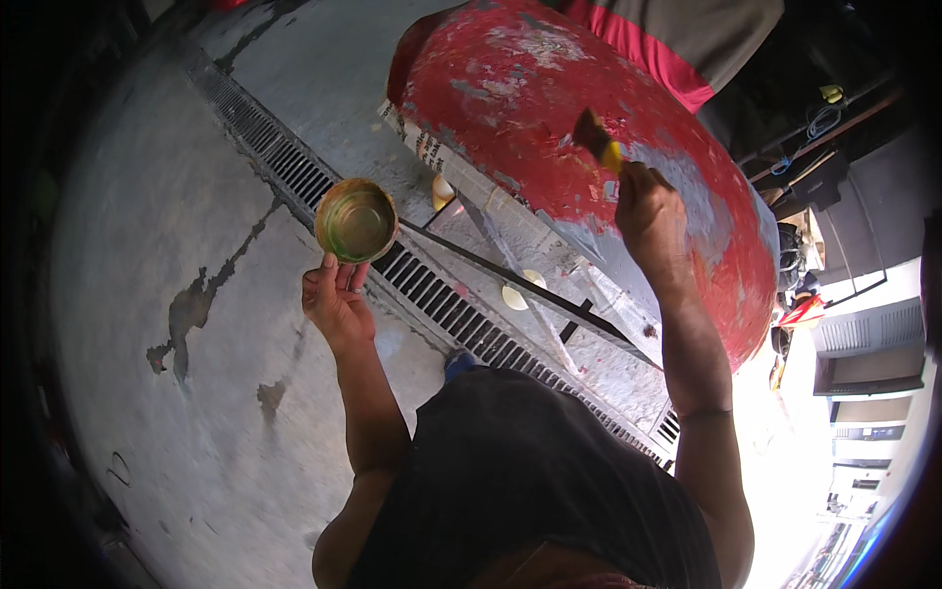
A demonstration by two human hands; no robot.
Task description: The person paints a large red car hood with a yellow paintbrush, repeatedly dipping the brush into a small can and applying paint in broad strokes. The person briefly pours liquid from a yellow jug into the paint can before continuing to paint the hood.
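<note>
A paintbrush (600, 143) with dark bristles and a yellow band is gripped in my right hand (652, 218). Its bristle end is over a large curved panel (510, 79), coated in patchy red with grey and whitish areas; whether the bristles touch the surface I cannot tell. My left hand (339, 302) holds a small round bowl (356, 222) from below and at its near edge. Greenish-brown stains coat the bowl's inside, and a little liquid seems to lie at its bottom. Printed newspaper (461, 172) is stuck along the panel's lower edge.
Beneath the panel, a dark metal stand (530, 287) rests over the concrete floor (147, 255). A slotted drain grate (432, 294) runs diagonally past my feet. Grey-and-red cloth (677, 44) is behind the panel. Tools and a blue cord (822, 122) are at the far right.
</note>
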